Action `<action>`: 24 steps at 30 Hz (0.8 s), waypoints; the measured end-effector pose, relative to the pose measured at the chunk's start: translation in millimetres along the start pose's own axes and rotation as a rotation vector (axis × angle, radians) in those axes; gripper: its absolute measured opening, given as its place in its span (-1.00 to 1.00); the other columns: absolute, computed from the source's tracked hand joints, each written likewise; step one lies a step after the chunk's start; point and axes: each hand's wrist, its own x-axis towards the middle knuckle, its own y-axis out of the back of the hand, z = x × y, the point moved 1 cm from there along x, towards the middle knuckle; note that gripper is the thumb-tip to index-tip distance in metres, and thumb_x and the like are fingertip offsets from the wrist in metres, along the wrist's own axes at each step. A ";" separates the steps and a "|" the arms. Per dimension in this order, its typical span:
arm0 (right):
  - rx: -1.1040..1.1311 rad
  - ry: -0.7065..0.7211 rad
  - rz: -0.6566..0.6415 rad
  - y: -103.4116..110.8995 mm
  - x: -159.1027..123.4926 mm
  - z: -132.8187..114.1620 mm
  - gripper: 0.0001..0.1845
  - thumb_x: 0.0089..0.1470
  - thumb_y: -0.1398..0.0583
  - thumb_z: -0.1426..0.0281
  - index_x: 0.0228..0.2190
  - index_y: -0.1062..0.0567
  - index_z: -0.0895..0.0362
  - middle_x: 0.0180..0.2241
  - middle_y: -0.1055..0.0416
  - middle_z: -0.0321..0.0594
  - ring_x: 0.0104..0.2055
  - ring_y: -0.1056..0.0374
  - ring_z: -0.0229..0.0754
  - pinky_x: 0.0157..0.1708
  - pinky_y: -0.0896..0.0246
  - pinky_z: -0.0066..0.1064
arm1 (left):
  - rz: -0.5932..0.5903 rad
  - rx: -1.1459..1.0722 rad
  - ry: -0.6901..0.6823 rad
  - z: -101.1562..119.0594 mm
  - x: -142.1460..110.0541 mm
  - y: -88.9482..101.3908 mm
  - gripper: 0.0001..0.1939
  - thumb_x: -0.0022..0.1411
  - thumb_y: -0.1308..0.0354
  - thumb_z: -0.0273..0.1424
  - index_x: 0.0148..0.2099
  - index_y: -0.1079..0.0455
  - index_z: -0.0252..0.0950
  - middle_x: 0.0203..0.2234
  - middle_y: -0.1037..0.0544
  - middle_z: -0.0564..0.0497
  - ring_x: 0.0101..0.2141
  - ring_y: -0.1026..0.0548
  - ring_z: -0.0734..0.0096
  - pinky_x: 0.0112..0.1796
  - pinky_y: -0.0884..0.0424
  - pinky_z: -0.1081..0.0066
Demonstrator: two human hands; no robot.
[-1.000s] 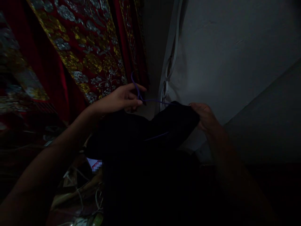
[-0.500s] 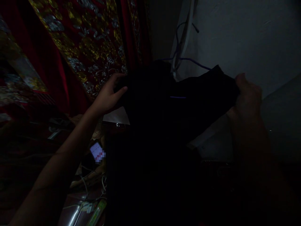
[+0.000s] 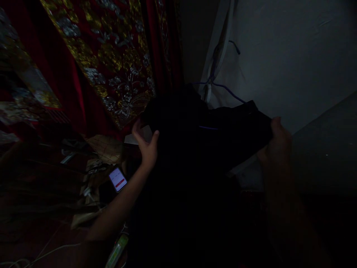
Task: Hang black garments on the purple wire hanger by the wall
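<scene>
A very dark garment [image 3: 178,156], probably a shirt, hangs on a purple wire hanger [image 3: 227,89] in front of me. My right hand [image 3: 279,143] is closed on the garment's right shoulder or sleeve end, pulling it out to the side. At the garment's left edge is my left hand [image 3: 146,149], thumb and fingers apart in a C shape. Its fingertips come close to the cloth; whether they touch is hard to see in the dark. Most folds of the garment are lost in shadow.
A red curtain [image 3: 80,108] with gold and silver sequin patterns hangs at the left. A pale cable [image 3: 223,52] runs down by the hanger, before a grey wall [image 3: 292,63]. A lit phone [image 3: 118,179] lies lower left, near a green packet [image 3: 118,249] and a thin cord [image 3: 60,247].
My left hand has come away from the left shoulder, moving down and right, fingers now spread. The garment and my right hand sit lower and slightly further left in view.
</scene>
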 end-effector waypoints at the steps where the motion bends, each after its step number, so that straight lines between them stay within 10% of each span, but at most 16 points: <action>1: -0.008 -0.017 0.019 1.1 -0.4 3.7 -0.58 0.09 -0.31 0.09 -0.31 -0.53 0.24 -0.20 -0.50 0.05 -0.20 -0.51 0.01 -0.22 -0.45 -0.04 | 0.030 -0.018 0.122 -7.9 -16.3 -10.1 -0.21 0.19 -0.36 -0.19 0.33 -0.05 -0.13 0.38 -0.14 -0.16 0.39 -0.09 0.15 0.37 0.00 0.11; 6: -0.065 0.000 0.002 5.8 17.4 7.7 -0.53 0.12 -0.25 0.03 -0.28 -0.52 0.23 -0.18 -0.49 0.08 -0.19 -0.50 0.03 -0.18 -0.40 0.00 | -0.173 -0.337 0.684 -33.2 -42.1 -58.7 -0.20 0.05 -0.46 -0.29 0.28 -0.22 -0.25 0.21 -0.43 -0.22 0.21 -0.41 0.05 0.23 -0.32 0.07; 10: -0.266 0.205 0.121 13.9 10.6 12.2 -0.61 -0.04 -0.37 0.19 -0.23 -0.50 0.17 -0.12 -0.48 0.03 -0.05 -0.46 0.06 0.00 -0.30 0.03 | -0.211 -0.465 0.782 -22.1 -41.4 -63.0 -0.39 0.07 -0.44 -0.30 0.15 -0.41 -0.29 0.08 -0.57 -0.19 0.11 -0.51 0.04 0.18 -0.38 0.09; 14: -0.474 0.453 0.227 8.8 -57.8 29.9 -0.57 -0.01 -0.35 0.24 -0.11 -0.44 0.09 -0.02 -0.43 -0.07 0.02 -0.38 -0.02 0.02 -0.29 -0.11 | -0.244 -0.537 0.899 2.6 -67.3 -55.4 -0.37 0.05 -0.46 -0.34 0.17 -0.41 -0.27 0.10 -0.56 -0.16 0.14 -0.50 0.06 0.19 -0.37 0.10; 20: -0.500 -0.214 -0.532 -35.6 -147.9 65.0 -0.51 0.17 -0.13 -0.10 -0.39 -0.44 0.08 -0.47 -0.41 -0.27 -0.43 -0.35 -0.16 -0.42 -0.26 -0.34 | -0.355 -0.550 0.984 14.6 -92.6 -43.2 -0.43 0.01 -0.48 -0.30 0.07 -0.48 -0.32 0.00 -0.62 -0.17 0.03 -0.57 0.05 0.16 -0.39 0.07; 24: -0.550 -0.230 -0.536 -46.8 -150.5 79.4 -0.53 0.19 -0.09 -0.08 -0.47 -0.37 0.04 -0.55 -0.30 -0.32 -0.48 -0.28 -0.16 -0.43 -0.21 -0.33 | -0.421 -0.527 1.001 10.5 -85.7 -30.5 -0.46 -0.01 -0.50 -0.27 0.01 -0.51 -0.33 -0.06 -0.64 -0.17 -0.03 -0.60 0.04 0.10 -0.45 0.07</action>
